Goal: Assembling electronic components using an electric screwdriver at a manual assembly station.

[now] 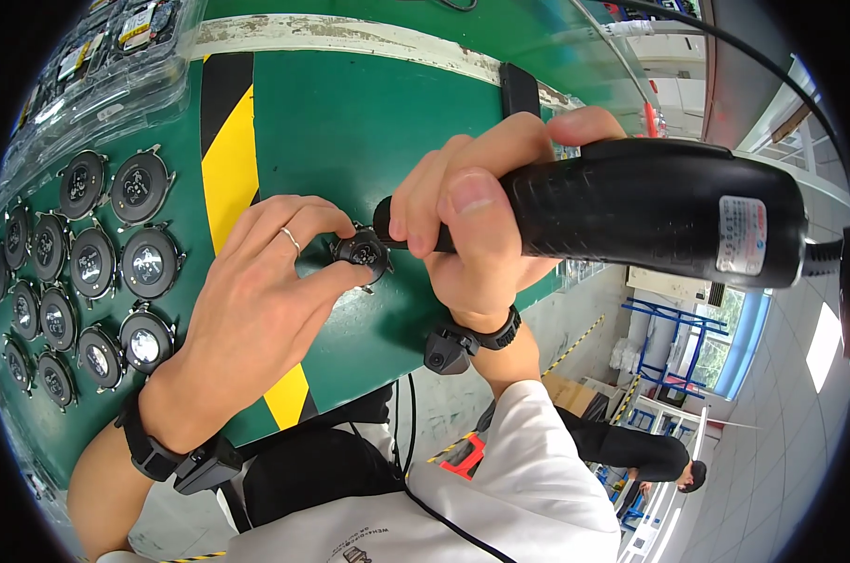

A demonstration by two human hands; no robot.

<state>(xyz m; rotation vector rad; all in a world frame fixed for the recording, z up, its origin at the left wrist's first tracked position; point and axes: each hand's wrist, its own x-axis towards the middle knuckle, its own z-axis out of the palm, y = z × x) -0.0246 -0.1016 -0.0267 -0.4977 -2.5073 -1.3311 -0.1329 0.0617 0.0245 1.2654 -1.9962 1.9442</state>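
My left hand (pixel 261 300) rests on the green table (pixel 350 122) and pinches a small round black watch case (pixel 361 253) between thumb and fingers; a ring is on one finger. My right hand (pixel 477 225) grips a thick black electric screwdriver (pixel 650 211) whose tip points down at the watch case. The tool's cable runs off to the right. Both wrists wear black bands with small devices.
Several round black watch cases (pixel 87 272) lie in rows on the left of the table. Clear plastic trays (pixel 97 56) with parts sit at the far left. A yellow and black stripe (pixel 228 159) crosses the table. Another person (pixel 631 455) is seated lower right.
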